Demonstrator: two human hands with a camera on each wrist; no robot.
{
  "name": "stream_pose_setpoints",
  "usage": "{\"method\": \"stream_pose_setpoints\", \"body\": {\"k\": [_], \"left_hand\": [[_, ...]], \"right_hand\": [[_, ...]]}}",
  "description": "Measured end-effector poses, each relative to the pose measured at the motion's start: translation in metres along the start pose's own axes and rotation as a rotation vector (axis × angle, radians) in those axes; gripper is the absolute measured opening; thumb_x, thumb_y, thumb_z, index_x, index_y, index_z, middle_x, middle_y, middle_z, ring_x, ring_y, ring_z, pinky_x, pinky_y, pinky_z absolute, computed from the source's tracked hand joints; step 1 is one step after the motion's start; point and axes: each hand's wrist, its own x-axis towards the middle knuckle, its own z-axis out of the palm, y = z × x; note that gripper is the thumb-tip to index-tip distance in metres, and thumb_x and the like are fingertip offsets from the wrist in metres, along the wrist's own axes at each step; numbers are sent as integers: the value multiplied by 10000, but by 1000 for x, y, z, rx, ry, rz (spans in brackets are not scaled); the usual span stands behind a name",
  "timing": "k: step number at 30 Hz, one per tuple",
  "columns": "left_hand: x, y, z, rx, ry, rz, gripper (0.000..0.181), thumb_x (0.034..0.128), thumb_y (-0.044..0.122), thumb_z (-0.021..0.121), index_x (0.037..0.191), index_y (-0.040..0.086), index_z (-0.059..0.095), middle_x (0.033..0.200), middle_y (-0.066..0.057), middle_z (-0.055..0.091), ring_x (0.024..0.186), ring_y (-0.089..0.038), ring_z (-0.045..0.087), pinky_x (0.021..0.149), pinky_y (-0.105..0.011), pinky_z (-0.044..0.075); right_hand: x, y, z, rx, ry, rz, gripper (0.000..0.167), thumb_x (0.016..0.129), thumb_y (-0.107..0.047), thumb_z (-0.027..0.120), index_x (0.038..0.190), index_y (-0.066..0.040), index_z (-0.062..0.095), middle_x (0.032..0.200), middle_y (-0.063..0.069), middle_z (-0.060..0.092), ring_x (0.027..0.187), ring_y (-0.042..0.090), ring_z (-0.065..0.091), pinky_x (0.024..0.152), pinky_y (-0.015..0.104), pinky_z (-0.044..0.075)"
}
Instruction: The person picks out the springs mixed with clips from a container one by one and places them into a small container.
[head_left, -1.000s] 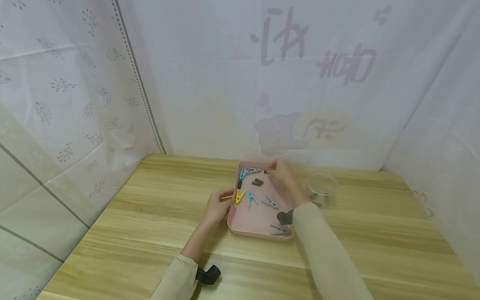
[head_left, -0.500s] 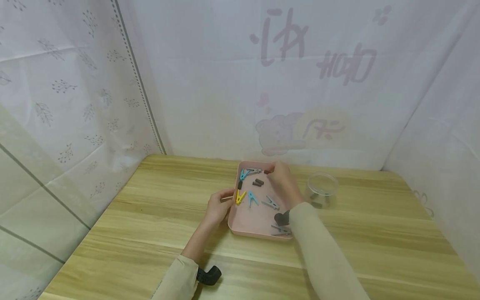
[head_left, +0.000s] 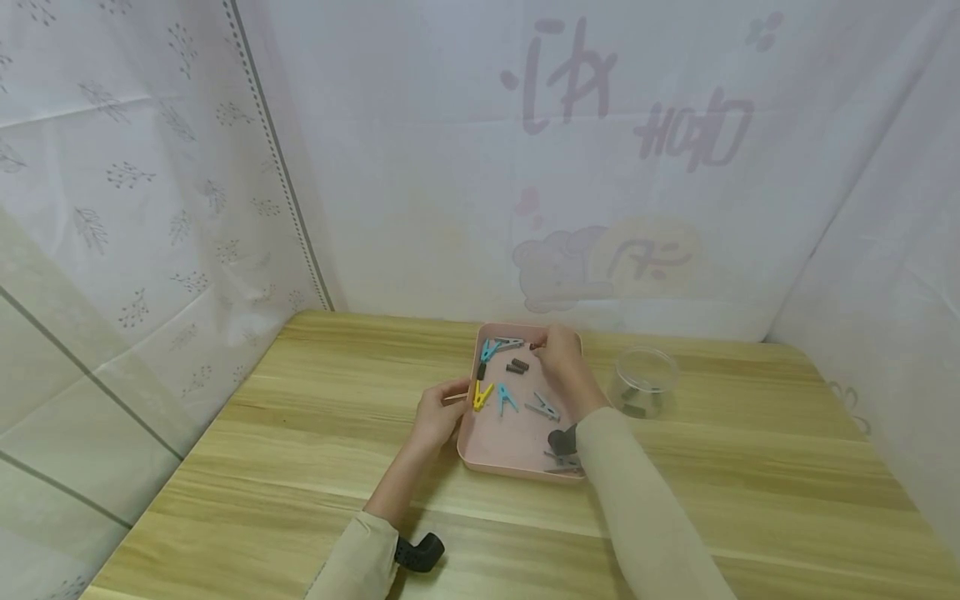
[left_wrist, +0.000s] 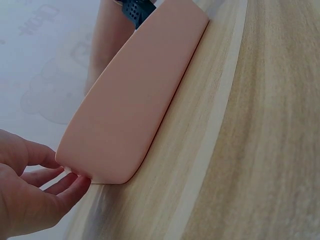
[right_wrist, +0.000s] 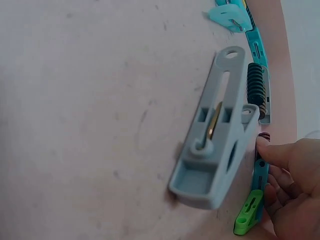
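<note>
Clips and springs in a tray; 12 o'clock lies away from you, hours read from the tray's centre. A small, reddish-brown, ridged coil (head_left: 534, 345), largely hidden, sits toward 1 o'clock, pinched by your right hand (head_left: 564, 357). Your left hand (head_left: 439, 413) grips the rim of the shallow, pink, round-cornered tray (head_left: 498, 450) at 9 o'clock.

Over the last second your right forearm has swung slightly toward 9 o'clock, uncovering more of the clear, round, lidless-looking jar (head_left: 662, 397); the clips have kept their places, so the work appears centred on that coil.

Near the coil, the right wrist view shows a bright-green, slotted, plastic-looking clip (right_wrist: 248, 212). Two dark, tightly wound springs (head_left: 517, 365) lie toward 12 o'clock, a V-shaped yellow clip (head_left: 479, 402) at 9, and a smooth grey clip (right_wrist: 225, 135) with brass-coloured wire at 4. Outside, the jar, with dark pieces within, stands at 3 o'clock on the wood-grained desk (head_left: 300, 417).
</note>
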Motion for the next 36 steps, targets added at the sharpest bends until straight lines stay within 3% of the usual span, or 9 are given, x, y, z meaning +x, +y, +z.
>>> {"method": "stream_pose_setpoints", "body": {"k": [10,19,26,36], "left_hand": [[-1,1,0,1,11,-1,408,994,-84,560,1398,-128,593,1416,-302,612,1301,-454,615,1062,-484,563],[0,1,-1,2,4,-5,405,1004,-73,555,1405,-113,597,1417,-292,614,1291,-442,630,1047,-453,575],[-1,0,0,-7,0,-2,407,1005,-74,562,1409,-118,590,1426,-304,603,1291,-454,629,1049,-476,572],[1,-1,0,3,14,-3,399,998,-78,569,1394,-107,611,1410,-291,621,1278,-441,642,1036,-450,582]], "right_hand": [[1,0,2,32,15,-4,182,1018,-92,688,1133,28,765,1187,218,742,1161,382,670,990,459,581],[-1,3,1,186,-4,30,223,1046,-117,649,1216,-4,737,1305,216,701,1281,405,611,1086,496,527],[-2,6,1,256,-12,2,270,1066,-107,607,1284,18,704,1387,228,655,1332,414,582,1106,502,521],[-12,3,-2,319,2,-41,297,1072,-98,578,1335,13,661,1368,241,645,1304,416,593,1075,492,546]]}}
